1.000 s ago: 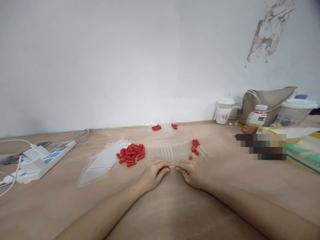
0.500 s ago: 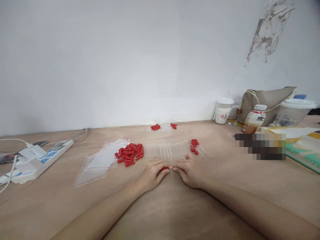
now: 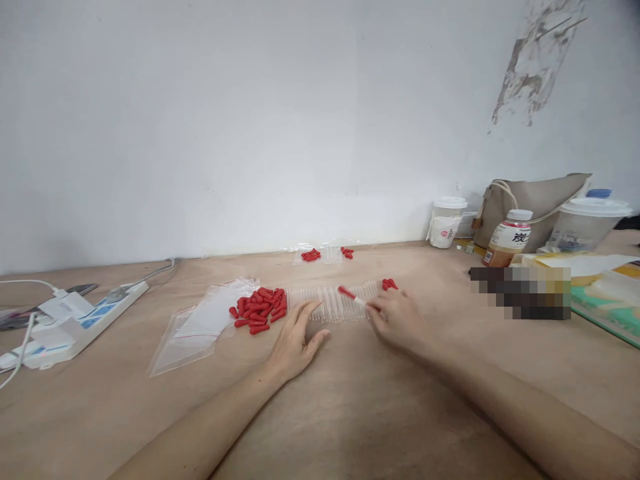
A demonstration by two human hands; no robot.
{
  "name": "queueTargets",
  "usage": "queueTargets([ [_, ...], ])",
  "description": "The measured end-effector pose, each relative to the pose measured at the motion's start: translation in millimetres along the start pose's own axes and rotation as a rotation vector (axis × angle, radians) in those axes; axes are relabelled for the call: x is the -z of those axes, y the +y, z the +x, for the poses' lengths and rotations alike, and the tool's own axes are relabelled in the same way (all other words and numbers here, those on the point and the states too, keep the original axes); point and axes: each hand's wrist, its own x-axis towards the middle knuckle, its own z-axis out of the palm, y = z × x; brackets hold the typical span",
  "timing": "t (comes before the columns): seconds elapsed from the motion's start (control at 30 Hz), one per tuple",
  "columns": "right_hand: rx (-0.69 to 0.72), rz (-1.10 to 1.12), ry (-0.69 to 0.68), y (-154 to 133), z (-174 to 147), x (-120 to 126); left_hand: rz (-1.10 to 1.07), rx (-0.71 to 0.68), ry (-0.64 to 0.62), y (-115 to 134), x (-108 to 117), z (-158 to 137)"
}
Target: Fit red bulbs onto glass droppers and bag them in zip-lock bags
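My right hand (image 3: 397,317) pinches a glass dropper by its clear tube; the dropper's red rubber bulb (image 3: 346,292) points up and left over the row of glass tubes (image 3: 335,305). My left hand (image 3: 296,343) is open, thumb and fingers apart, its fingertips at the left end of that row. Close to its left lies a heap of red rubber bulbs (image 3: 260,308). Just beyond my right hand show red bulbs of other droppers (image 3: 389,285), partly hidden by the hand.
Clear zip bags (image 3: 200,327) lie left of the heap. A power strip (image 3: 95,320) with chargers and cords is at far left. More bulbs and tubes on a bag (image 3: 331,254) lie near the wall. A cup (image 3: 447,223), bottle (image 3: 509,239) and grey bag (image 3: 535,200) stand at right.
Both hands have moved apart from their meeting point in front of the row. My left hand has let go of the bulb and opened; my right has carried the joined dropper up and right.
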Motion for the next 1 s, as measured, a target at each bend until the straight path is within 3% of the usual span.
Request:
queueTargets([
  [0.13, -0.559, 0.088, -0.005, 46, 11, 1, -0.019, -0.034, -0.074, 1, 1, -1],
  [0.23, -0.739, 0.008, -0.057, 74, 12, -2, -0.035, -0.062, -0.108, 1, 1, 0],
  [0.37, -0.775, 0.005, -0.145, 89, 9, -9, -0.033, -0.075, -0.093, -1, 0, 1],
  [0.57, -0.760, 0.046, -0.170, 90, 9, -14, -0.015, -0.067, -0.110, -2, 0, 0],
  [1.0, -0.740, 0.023, -0.100, 90, 8, -12, -0.005, -0.048, -0.123, 1, 1, 1],
])
